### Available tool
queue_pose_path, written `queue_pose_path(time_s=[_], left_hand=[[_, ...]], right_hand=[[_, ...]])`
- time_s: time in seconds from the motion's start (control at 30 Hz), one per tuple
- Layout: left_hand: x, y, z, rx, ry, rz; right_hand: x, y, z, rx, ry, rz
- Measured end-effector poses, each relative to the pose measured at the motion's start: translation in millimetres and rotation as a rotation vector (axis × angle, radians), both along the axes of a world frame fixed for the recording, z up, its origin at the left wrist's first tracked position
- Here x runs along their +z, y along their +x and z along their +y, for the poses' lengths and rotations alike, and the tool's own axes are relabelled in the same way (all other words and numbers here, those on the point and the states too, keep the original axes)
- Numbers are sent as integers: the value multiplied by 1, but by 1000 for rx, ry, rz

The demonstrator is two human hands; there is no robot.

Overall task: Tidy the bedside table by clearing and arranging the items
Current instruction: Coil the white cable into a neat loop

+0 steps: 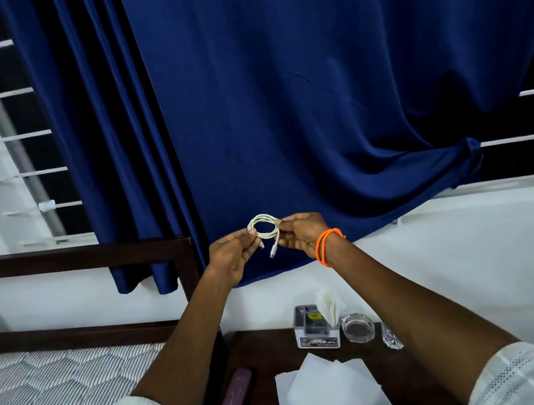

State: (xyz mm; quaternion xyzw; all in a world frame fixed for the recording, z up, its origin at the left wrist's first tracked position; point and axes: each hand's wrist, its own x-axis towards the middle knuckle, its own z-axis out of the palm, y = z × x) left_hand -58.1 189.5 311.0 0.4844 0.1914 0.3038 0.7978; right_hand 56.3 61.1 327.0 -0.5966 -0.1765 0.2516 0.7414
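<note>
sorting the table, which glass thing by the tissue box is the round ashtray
The round glass ashtray right beside the tissue box; the other glass piece, farther right, is angular.

The label on the small organiser box [318,342] is too blurred to read. At five o'clock, the right forearm hides most of a clear glass [392,339]. The bottom edge cuts off the white paper sheets [330,396].

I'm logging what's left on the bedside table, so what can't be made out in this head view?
- Bedside table: its near edge is cut off by the frame's bottom; both forearms cover its sides.
- Glass: partly behind the right forearm.
- Organiser box: label print too small to read.
- White cable: plug types too small; the left hand and right hand cover parts of the coil.
- Purple case: closed, contents hidden.
</note>
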Motion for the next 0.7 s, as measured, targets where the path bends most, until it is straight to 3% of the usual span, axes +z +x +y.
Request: queue_pose_path(time_s=[0.4, 0.7], left_hand=[[-87, -5, 13, 65, -45, 293], [-161, -8, 26, 129, -82, 411]], right_hand=[[-88, -15, 21, -21, -129, 111], [-165, -16, 34, -29, -229, 189]])
